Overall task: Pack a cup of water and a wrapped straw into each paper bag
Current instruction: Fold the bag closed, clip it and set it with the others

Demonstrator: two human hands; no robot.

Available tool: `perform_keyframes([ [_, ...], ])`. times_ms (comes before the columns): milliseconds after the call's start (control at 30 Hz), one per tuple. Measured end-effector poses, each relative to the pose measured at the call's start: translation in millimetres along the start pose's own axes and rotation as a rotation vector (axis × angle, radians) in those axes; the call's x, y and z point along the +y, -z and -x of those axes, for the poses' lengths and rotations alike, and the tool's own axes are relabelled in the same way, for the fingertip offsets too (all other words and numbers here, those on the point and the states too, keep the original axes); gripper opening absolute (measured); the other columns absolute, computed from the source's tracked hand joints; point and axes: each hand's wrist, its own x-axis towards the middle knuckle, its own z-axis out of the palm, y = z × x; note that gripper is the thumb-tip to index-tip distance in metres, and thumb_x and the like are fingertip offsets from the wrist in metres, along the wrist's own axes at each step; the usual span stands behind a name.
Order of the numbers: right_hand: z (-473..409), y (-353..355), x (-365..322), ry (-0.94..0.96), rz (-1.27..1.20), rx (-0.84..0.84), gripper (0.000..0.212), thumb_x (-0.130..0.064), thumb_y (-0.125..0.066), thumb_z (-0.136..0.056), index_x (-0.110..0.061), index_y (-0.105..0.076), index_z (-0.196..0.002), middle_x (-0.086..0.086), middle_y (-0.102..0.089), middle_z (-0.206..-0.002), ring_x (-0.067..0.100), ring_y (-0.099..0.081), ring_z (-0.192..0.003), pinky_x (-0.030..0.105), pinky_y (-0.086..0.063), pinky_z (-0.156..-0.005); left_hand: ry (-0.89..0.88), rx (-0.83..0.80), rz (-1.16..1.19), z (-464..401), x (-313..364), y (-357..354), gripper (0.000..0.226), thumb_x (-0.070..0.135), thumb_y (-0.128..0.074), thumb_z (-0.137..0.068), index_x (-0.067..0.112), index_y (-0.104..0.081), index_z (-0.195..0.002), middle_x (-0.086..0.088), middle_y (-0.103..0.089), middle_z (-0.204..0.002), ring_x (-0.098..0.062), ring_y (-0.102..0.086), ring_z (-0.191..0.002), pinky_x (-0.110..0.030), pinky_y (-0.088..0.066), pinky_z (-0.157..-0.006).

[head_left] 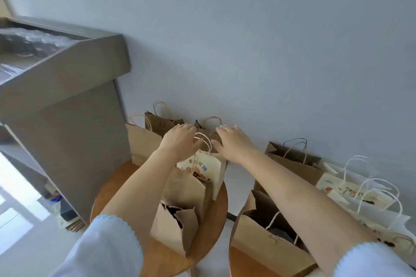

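Neither hand grips anything — left hand (180,139) and right hand (234,141) reach open-fingered toward a brown paper bag (208,135) by the wall, probably to spread its mouth; no cup or straw is visible.

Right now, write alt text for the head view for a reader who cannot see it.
Two bare hands, the left hand and right hand, reach open over paper bags crowded on a round wooden table, near a printed cream bag. More brown and white bags stand at the right along a pale wall; a grey cabinet stands left.
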Motion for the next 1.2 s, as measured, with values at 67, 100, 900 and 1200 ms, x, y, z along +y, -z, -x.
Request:
perform_keyframes([
  [67, -12, 3, -46, 0.048, -0.031, 0.006, 0.046, -0.035, -0.036, -0.102, -0.006, -0.041, -0.137, 0.008, -0.041, -0.145, 0.025, -0.032, -0.136, 0.038, -0.016, -0.115, 0.080, 0.029, -0.014, 25, -39, 12, 0.044, 0.040, -0.036, -0.100, 0.009, -0.051, -0.127, -0.004, -0.052, -0.133, -0.021, -0.044, -0.127, -0.031, -0.030, -0.107],
  [100, -18, 4, -72, 0.078, -0.042, 0.012, 0.046, -0.034, -0.036, -0.102, -0.006, -0.041, -0.137, 0.008, -0.042, -0.144, 0.025, -0.033, -0.136, 0.037, -0.017, -0.115, 0.120, 0.037, -0.020, 39, -61, 18, 0.044, 0.039, -0.035, -0.100, 0.009, -0.051, -0.126, -0.004, -0.052, -0.133, -0.021, -0.044, -0.127, -0.032, -0.031, -0.106],
  [900, -130, -26, -550, 0.570, -0.062, 0.008, 0.041, -0.032, -0.037, -0.101, -0.008, -0.046, -0.133, 0.009, -0.051, -0.134, 0.026, -0.047, -0.123, 0.035, -0.036, -0.103, 0.701, 0.139, -0.043, 301, -450, 74, 0.046, 0.040, -0.037, -0.100, 0.011, -0.047, -0.133, -0.003, -0.049, -0.140, -0.020, -0.045, -0.128, -0.032, -0.038, -0.104],
  [1200, -275, -11, -623, 0.522, -0.127, 0.080, 0.038, -0.032, -0.038, -0.100, -0.006, -0.047, -0.125, 0.010, -0.051, -0.128, 0.033, -0.043, -0.123, 0.039, -0.037, -0.096, 0.734, 0.154, -0.083, 230, -587, 103, 0.043, 0.042, -0.039, -0.099, 0.008, -0.052, -0.123, -0.006, -0.056, -0.127, -0.023, -0.051, -0.118, -0.032, -0.044, -0.094],
])
